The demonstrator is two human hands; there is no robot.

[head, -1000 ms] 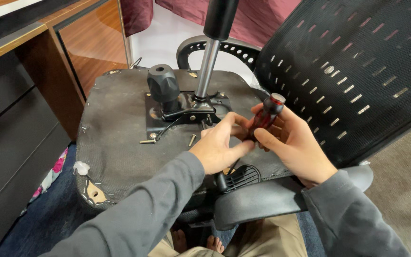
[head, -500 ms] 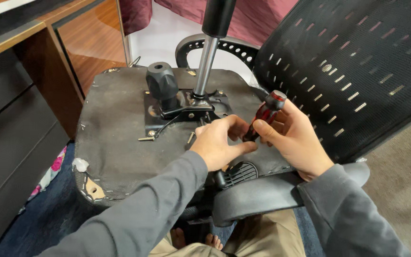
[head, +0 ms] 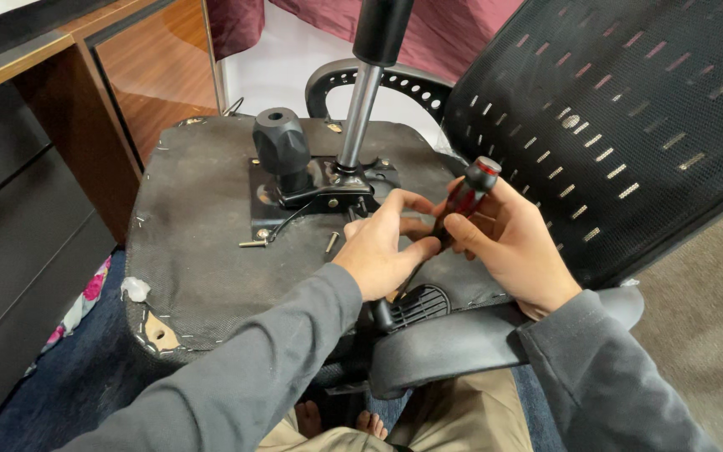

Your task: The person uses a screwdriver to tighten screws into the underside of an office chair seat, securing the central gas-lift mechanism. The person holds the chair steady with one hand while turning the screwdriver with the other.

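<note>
An office chair lies upturned across my lap, its black seat underside facing up. My right hand grips a screwdriver with a red and black handle, tilted down and to the left. My left hand is curled around the lower shaft of the screwdriver, close to the seat's right edge; the tip is hidden under my fingers. Two loose screws lie on the seat just in front of the metal mechanism plate. A black knob and the gas lift column rise from that plate.
The black mesh backrest fills the right side. One armrest lies below my hands, another curves behind the column. A wooden desk and cabinet stand at the left. A dark blue cloth covers the floor at lower left.
The view has shifted slightly. My left hand's fingers have closed in further around the screwdriver shaft, and my right hand keeps its hold on the handle in about the same place.
</note>
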